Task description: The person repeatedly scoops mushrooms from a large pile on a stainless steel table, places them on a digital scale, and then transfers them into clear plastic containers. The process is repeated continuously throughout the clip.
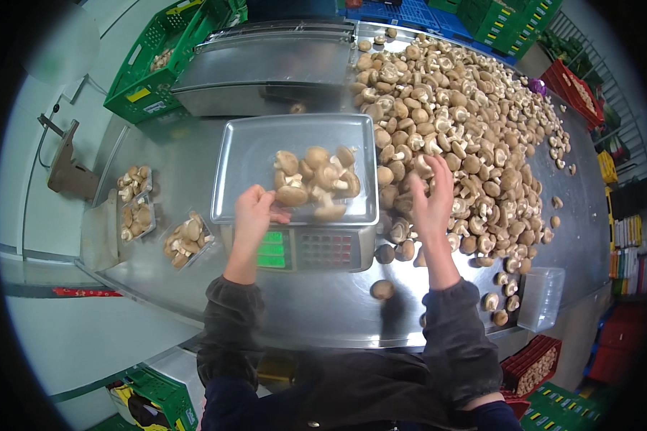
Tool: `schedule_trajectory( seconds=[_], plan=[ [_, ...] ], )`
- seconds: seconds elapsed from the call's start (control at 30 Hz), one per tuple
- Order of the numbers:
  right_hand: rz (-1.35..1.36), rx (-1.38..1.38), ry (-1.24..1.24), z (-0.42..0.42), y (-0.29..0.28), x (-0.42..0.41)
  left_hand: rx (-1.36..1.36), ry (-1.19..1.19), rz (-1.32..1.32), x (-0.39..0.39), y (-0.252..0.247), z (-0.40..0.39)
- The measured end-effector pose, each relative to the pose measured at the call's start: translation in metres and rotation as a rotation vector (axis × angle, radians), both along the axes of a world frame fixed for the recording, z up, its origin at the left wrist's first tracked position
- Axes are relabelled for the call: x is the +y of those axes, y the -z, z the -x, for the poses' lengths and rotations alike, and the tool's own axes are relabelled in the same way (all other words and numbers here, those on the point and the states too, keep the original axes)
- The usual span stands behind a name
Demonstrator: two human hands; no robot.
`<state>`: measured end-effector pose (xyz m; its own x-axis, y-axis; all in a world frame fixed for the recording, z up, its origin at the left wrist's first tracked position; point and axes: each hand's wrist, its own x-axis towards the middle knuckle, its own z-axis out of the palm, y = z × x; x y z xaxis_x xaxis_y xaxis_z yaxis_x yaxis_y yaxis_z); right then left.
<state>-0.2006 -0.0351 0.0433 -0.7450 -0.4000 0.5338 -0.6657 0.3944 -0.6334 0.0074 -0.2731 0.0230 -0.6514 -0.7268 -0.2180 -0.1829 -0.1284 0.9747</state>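
Note:
A scale with a steel pan (242, 140) and a lit green display (271, 249) stands before me. On the pan, a cluster of shiitake mushrooms (317, 157) sits in what looks like a clear plastic punnet, its walls barely visible. My left hand (255, 210) is at the near left corner of this cluster, thumb and fingers pinching the punnet's edge beside a large cap (292, 196). To the right of the scale, my right hand (435, 202) hovers over a big heap of shiitake (480, 145). Its thumb and fingers are apart and slightly blurred, close to a pale mushroom (423, 166).
Filled punnets (187, 240) rest on the steel table (312, 307) at left. Empty clear punnets (541, 299) stand at the right front edge. Behind the scale is a steel machine (269, 59), with a green crate (140, 81) beside it. One loose mushroom (381, 290) lies nearby.

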Motion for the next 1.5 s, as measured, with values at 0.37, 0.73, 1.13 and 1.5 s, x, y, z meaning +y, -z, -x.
schedule_trajectory(
  seconds=[0.37,0.73,1.13,1.5],
  plan=[
    [-0.221,0.147,-0.500,-0.095,0.024,-0.030,0.006,-0.071,0.057,-0.013,0.007,0.007],
    [0.167,-0.010,-0.572,-0.061,-0.044,-0.112,0.070,-0.116,0.023,-0.019,0.007,0.012],
    [0.064,0.018,-0.399,-0.030,-0.044,-0.025,0.133,-0.164,0.070,-0.119,-0.065,0.078],
    [-0.764,0.081,0.755,-0.017,0.000,0.369,0.427,-0.248,-0.166,-0.184,-0.034,0.112]
  ],
)
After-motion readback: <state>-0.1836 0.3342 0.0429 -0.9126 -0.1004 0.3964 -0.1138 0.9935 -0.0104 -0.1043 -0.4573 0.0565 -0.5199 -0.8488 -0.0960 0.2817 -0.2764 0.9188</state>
